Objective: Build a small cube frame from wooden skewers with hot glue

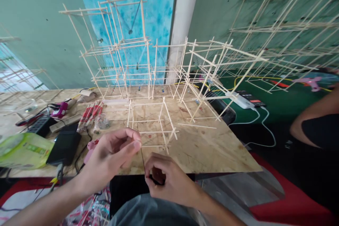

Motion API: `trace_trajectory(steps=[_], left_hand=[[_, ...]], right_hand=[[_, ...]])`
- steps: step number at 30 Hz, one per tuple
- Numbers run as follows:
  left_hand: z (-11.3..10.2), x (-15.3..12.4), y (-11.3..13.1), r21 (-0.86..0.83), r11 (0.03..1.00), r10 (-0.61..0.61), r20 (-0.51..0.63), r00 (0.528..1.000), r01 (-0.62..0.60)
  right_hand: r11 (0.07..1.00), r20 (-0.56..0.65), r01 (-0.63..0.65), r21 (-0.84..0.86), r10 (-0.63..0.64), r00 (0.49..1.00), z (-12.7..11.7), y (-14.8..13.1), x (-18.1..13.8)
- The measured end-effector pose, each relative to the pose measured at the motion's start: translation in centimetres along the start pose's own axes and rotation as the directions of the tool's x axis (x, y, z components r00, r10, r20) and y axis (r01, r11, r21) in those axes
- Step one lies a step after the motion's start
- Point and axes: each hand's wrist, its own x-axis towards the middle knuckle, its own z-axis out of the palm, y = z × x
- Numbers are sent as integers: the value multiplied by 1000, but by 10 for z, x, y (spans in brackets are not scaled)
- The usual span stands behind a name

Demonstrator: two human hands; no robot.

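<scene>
Thin dark strand (143, 162) between our hands, light and likely springy, above the chipboard sheet (201, 152).
Our left hand (111, 159) pinches its top end; our right hand (160, 178) curls closed around its lower end, the best place to hold it.

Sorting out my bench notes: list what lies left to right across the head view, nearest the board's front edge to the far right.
green plastic bag → black box → left hand → right hand → white power block → co-worker's arm
</scene>
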Motion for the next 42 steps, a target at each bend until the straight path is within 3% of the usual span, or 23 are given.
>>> trace_trajectory(steps=[14, 17, 19, 21, 24, 26, 29, 31, 33, 36, 42], left_hand=[[5, 3, 20, 59, 997, 55, -16, 998, -54], [5, 5, 23, 247, 964, 118, -75, 990, -96], [5, 10, 26, 449, 884, 203, -120, 972, -130], [5, 17, 29, 601, 787, 240, -86, 967, -142], [3, 25, 31, 708, 689, 193, 28, 981, -156], [1, 25, 30, 776, 604, 245, 33, 969, -179], [0, 14, 28, 855, 454, 468, 12, 884, -252], [2, 1, 26, 856, 394, 547, 73, 834, -334], [7, -12, 22, 831, 371, 543, 168, 823, -414], [15, -24, 15, 794, 390, 498, 244, 832, -466], [14, -23, 13, 718, 580, 367, 190, 910, -384]], right_hand=[[991, 34, 95, 94, -98, 995, 5, 2, -12], [972, 55, 110, 206, -123, 991, 5, -5, -14], [929, 89, 84, 360, -124, 988, 6, -11, -17], [849, 157, 21, 528, -121, 980, 7, -18, -22], [687, 214, -103, 719, -77, 974, 10, -29, -28], [568, 147, -112, 815, -17, 989, 12, -34, -31], [445, -2, -28, 895, 66, 998, 13, -39, -29], [428, -98, 30, 903, 137, 986, 13, -41, -25], [445, -184, 78, 892, 201, 962, 13, -42, -21], [473, -263, 135, 870, 215, 941, 15, -42, -16], [533, -373, 210, 819, 219, 902, 21, -38, -15]])
